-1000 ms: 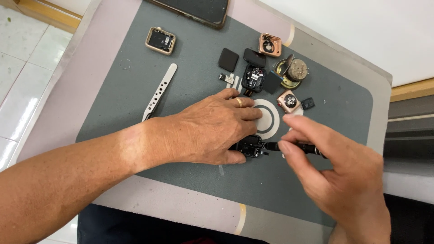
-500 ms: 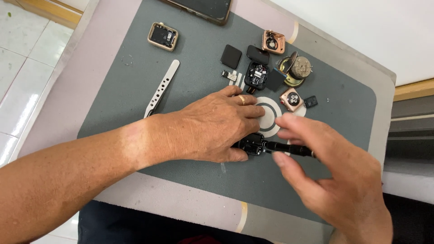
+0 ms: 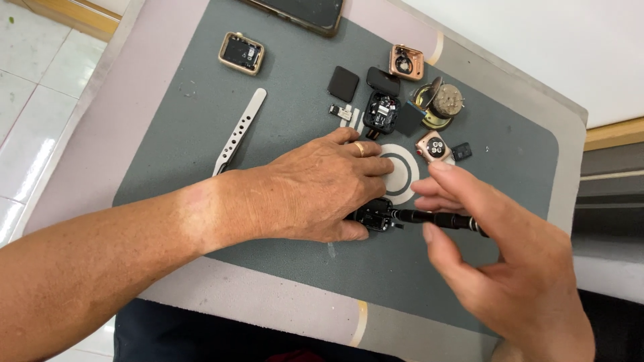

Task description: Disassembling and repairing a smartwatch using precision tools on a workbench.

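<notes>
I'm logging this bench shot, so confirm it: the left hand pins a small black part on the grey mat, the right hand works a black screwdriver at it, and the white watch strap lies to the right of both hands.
Wrong on one point: the head view shows the white watch strap left of both hands, not right. The rest stands: left hand, small black part, grey mat, right hand, black screwdriver.

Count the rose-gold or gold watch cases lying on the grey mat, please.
3: one gold case at the mat's far left, one rose-gold case at the far middle, one rose-gold case beside the white ring. The hands may hide others.
</notes>
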